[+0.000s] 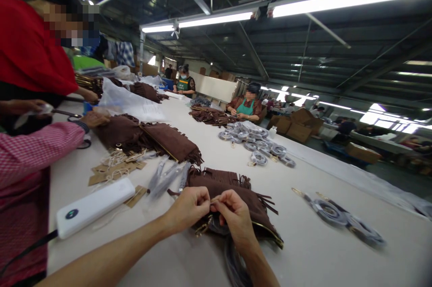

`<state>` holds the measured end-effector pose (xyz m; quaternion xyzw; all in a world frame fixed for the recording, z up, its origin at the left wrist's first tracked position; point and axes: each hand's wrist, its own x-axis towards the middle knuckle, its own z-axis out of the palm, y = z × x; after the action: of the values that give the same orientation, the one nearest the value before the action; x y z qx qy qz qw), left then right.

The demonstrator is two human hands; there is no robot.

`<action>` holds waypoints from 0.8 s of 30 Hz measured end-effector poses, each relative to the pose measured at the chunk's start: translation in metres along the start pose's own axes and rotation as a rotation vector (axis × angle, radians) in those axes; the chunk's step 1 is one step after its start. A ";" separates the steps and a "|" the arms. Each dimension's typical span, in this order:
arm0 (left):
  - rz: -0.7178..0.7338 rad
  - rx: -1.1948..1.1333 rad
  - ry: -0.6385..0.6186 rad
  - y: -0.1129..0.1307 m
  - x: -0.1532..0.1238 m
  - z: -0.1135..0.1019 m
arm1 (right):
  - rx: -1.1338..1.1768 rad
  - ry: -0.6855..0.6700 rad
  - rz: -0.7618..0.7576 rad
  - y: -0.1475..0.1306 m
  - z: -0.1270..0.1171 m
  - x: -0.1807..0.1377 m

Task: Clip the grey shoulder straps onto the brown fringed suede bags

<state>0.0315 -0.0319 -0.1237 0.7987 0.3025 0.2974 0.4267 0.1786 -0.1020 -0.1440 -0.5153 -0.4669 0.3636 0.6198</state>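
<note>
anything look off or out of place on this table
Only the white power bank, lying with its cable among the paper tags beside the brown fringed bags. Both hands pinch something small over one bag.

The fringed bag (pixel 232 197) looks like matt brown suede, soft and napped, with shiny gold metal trim along its edge. Desk (pixel 303 251) is a smooth, pale matt surface. The power bank (pixel 94 206) on the left is glossy white plastic.

A white power bank (pixel 95 206) lies beside paper tags (pixel 114 169).
</note>
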 end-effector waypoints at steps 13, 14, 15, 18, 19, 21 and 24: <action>0.015 0.054 -0.014 0.002 -0.001 0.000 | -0.084 -0.018 -0.026 0.000 -0.001 -0.001; 0.019 0.072 -0.018 0.003 -0.001 0.000 | -0.112 -0.019 -0.037 0.000 -0.001 -0.001; 0.023 0.087 -0.019 0.003 -0.001 0.000 | -0.133 -0.024 -0.045 0.000 -0.001 -0.001; 0.036 0.104 -0.024 0.004 -0.001 0.000 | -0.150 -0.057 -0.077 0.000 -0.003 -0.001; 0.037 0.104 -0.032 0.004 -0.001 0.000 | -0.162 -0.070 -0.094 -0.001 -0.003 -0.001; 0.038 0.104 -0.054 0.003 -0.001 0.000 | -0.229 -0.095 -0.137 -0.001 -0.004 -0.001; 0.042 0.115 -0.078 0.002 -0.001 0.001 | -0.339 -0.115 -0.179 0.000 -0.004 -0.002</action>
<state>0.0318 -0.0338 -0.1228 0.8391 0.2856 0.2571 0.3851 0.1823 -0.1050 -0.1446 -0.5469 -0.6001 0.2522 0.5264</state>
